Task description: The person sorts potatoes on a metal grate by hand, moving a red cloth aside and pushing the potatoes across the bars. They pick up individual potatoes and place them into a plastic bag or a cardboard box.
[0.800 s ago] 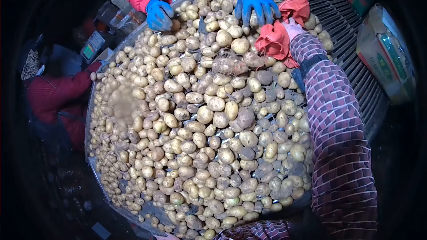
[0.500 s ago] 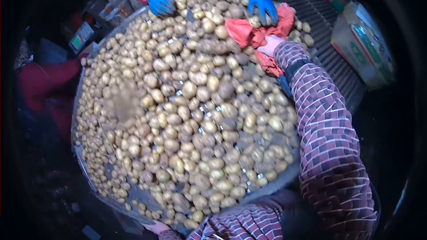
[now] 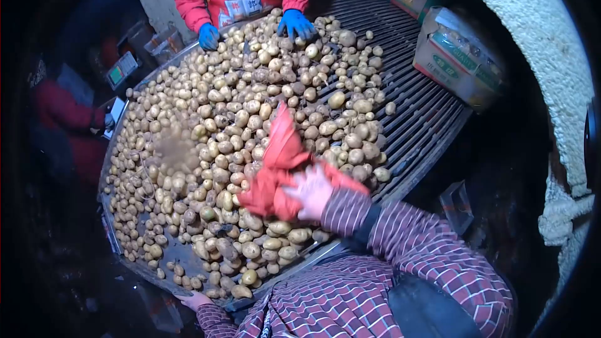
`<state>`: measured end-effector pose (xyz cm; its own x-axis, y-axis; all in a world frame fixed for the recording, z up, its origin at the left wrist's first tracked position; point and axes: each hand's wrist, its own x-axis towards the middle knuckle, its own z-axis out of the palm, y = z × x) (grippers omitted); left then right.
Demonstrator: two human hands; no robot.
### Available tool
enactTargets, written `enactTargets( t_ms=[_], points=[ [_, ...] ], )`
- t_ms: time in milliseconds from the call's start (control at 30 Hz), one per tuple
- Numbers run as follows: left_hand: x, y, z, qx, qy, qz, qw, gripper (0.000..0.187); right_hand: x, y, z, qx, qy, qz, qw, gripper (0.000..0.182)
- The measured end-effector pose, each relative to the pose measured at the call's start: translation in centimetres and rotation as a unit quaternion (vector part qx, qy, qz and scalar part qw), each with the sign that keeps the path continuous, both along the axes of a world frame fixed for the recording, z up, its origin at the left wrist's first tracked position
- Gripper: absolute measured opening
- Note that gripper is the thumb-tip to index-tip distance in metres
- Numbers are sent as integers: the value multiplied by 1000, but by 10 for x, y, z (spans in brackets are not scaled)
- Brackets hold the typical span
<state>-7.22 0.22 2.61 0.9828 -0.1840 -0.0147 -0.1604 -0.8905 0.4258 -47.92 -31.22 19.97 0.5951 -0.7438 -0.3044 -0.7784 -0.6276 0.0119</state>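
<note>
A crumpled red cloth (image 3: 285, 147) hangs in my right hand (image 3: 310, 193), low over the right part of a broad potato heap (image 3: 213, 138). The hand is blurred, but its fingers are pressed into the cloth. At the lower left, my left hand (image 3: 194, 300) rests by the near rim of the sorting table (image 3: 141, 270), fingers stretched out, with no object seen in it. Potatoes of mixed sizes cover most of the table, smaller ones toward the left.
Opposite me a person in a red jacket has blue-gloved hands (image 3: 295, 24) on the far potatoes. Dark slats (image 3: 413, 112) form the right side, with a printed carton (image 3: 457, 62) beyond. Another red sleeve (image 3: 66, 107) is at the left, near a scale display (image 3: 119, 72).
My right hand has drawn the red cloth back toward me from the far right, away from the co-worker's glove. The view has shifted, showing more slats. The co-worker's gloves now rest on potatoes.
</note>
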Motion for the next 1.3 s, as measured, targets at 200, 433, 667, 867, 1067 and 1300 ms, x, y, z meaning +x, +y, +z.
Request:
enactTargets(
  t_ms=[200, 433, 667, 867, 1067, 1300],
  points=[
    [-1, -4, 2, 13, 17, 22, 1000, 66, -40, 14, -9, 10, 10, -92, 996, 76],
    [-10, -17, 20, 83, 41, 57, 994, 68, -96, -69, -25, 1, 25, -214, 976, 69],
    [-15, -24, 23, 105, 34, 81, 991, 65, -127, -199, -48, -99, -40, -378, 919, 79],
    [-44, -46, 69, 44, -8, 0, 999, 67, -121, -343, -51, -55, -172, -433, 883, 71],
    [-21, -7, 19, 107, -41, -7, 993, 67, 15, -372, 3, -163, -328, -153, 918, 71],
    [-1, 14, 3, 111, -81, -37, 990, 67, 165, -444, -29, -45, 27, -42, 998, 88]
  ],
)
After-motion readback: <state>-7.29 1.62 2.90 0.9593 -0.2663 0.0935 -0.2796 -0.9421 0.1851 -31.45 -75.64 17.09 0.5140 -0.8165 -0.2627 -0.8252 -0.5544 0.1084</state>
